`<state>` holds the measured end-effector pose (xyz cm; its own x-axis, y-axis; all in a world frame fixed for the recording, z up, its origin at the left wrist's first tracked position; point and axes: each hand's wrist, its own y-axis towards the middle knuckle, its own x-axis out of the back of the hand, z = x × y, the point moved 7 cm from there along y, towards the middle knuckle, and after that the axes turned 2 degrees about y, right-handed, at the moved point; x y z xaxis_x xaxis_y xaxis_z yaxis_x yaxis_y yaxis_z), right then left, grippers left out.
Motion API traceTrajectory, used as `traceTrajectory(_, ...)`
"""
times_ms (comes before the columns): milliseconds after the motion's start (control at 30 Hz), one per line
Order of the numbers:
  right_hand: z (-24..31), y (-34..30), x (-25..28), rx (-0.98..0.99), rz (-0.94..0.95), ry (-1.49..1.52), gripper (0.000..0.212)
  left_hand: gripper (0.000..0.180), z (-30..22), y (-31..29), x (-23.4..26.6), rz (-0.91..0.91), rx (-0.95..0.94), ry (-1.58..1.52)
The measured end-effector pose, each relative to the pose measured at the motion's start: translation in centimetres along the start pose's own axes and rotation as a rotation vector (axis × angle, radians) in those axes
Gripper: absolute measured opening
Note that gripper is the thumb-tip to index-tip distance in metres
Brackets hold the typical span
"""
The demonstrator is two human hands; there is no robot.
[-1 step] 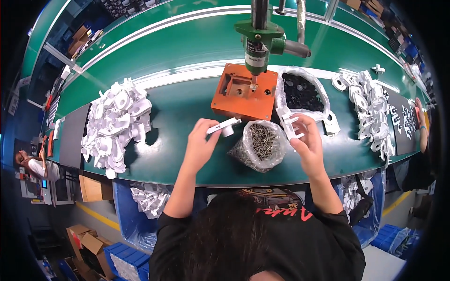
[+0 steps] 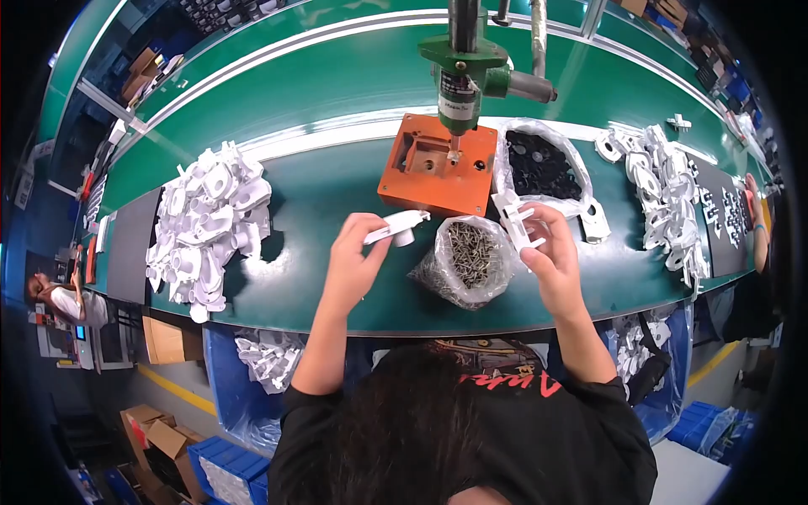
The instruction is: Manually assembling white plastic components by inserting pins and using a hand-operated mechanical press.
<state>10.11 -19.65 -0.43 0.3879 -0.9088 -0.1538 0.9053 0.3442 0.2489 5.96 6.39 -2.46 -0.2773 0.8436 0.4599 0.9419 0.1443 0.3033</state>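
My left hand (image 2: pixel 355 252) pinches a white plastic part with a short round tube (image 2: pixel 399 225) below its flat plate, held left of the bag of screws. My right hand (image 2: pixel 551 244) grips a white plastic bracket with prongs (image 2: pixel 512 220), just above the right rim of that bag. Between the two hands stands the clear bag of metal screws (image 2: pixel 471 257). Behind it sits an orange fixture block (image 2: pixel 438 181) with a recess, under the tip of a green press (image 2: pixel 459 101). Neither held part touches the block.
A heap of white tube parts (image 2: pixel 206 223) lies on the left of the green table, and a pile of white brackets (image 2: pixel 661 189) on the right. A bag of small black parts (image 2: pixel 543 164) stands beside the block. One white piece (image 2: pixel 595 223) lies near my right hand.
My left hand has shifted slightly left with its white part, which has turned a little. My right hand and its bracket are almost where they were.
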Motion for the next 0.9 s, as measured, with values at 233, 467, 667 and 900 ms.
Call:
traceTrajectory(233,1.3,1.2,-4.7,0.051,0.222,0.053,0.05,0.03,-7.7,-0.8,-0.1,0.046,-0.375,-0.303)
traceTrajectory(467,-0.5,-0.5,-6.7,-0.22,0.187,0.281,0.044,0.05,-8.6,-0.5,-3.8,-0.195,-0.417,-0.397)
traceTrajectory(667,-1.3,-0.7,-5.6,-0.257,0.153,0.203,0.036,0.05,-9.1,-0.1,-5.3,-0.123,-0.358,-0.071)
traceTrajectory(900,-2.0,-1.1,-5.2,-0.153,0.072,0.26,0.032,0.04,-8.7,0.3,-6.5,-0.131,-0.327,-0.172)
